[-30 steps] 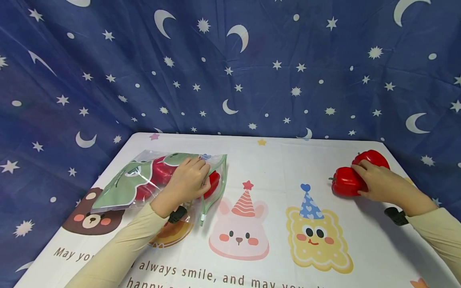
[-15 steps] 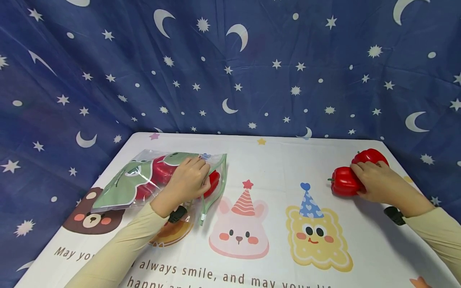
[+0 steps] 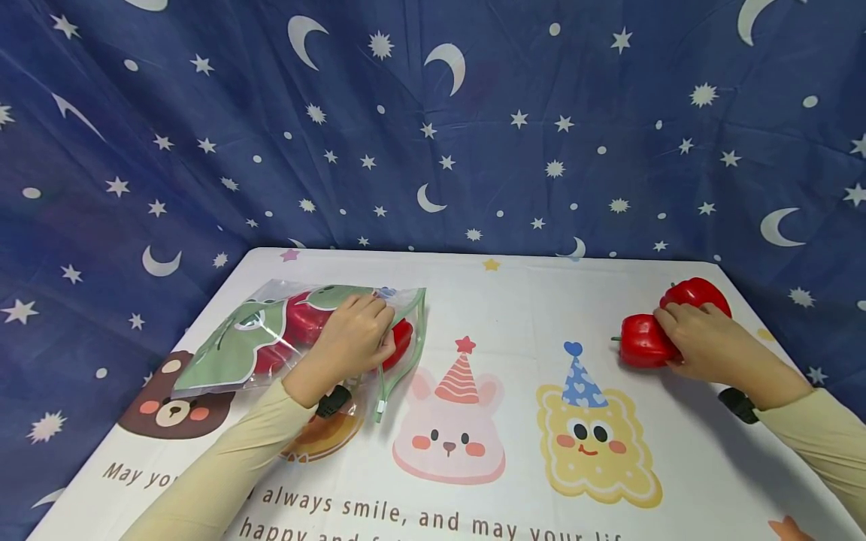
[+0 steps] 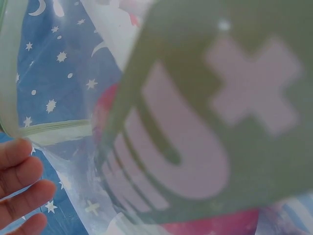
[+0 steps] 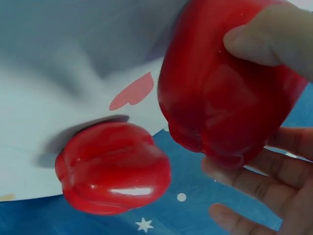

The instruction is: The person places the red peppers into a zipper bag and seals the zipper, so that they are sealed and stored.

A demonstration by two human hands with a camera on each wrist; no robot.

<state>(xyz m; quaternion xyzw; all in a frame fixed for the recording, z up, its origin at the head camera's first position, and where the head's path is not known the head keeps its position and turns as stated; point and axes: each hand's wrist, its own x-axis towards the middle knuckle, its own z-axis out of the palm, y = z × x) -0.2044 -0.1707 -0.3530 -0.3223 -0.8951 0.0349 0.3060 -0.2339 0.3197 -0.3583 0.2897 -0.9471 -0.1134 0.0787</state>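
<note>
My left hand [image 3: 358, 334] grips a clear zip bag [image 3: 233, 349] with green printing near its green-edged mouth. Red bell peppers show through the plastic, one [image 3: 401, 342] close to the opening. In the left wrist view the bag fills most of the frame, with curled fingers [image 4: 27, 188] at lower left. On the right, my right hand [image 3: 710, 346] holds a red bell pepper [image 3: 643, 342], its green stem pointing left. The right wrist view shows the thumb on one side and fingers at its lower end. Another red bell pepper [image 3: 704, 293] lies just behind that hand.
A white cloth with cartoon prints covers the table [image 3: 507, 308]. Behind it hangs a blue curtain [image 3: 501, 135] with stars and moons. The bag's white zip slider [image 3: 381, 408] hangs near the printed rabbit. Dark wrist cameras sit under both wrists.
My right hand has shifted slightly left together with the bell pepper it holds. The rear pepper, the bag and my left hand have stayed in place.
</note>
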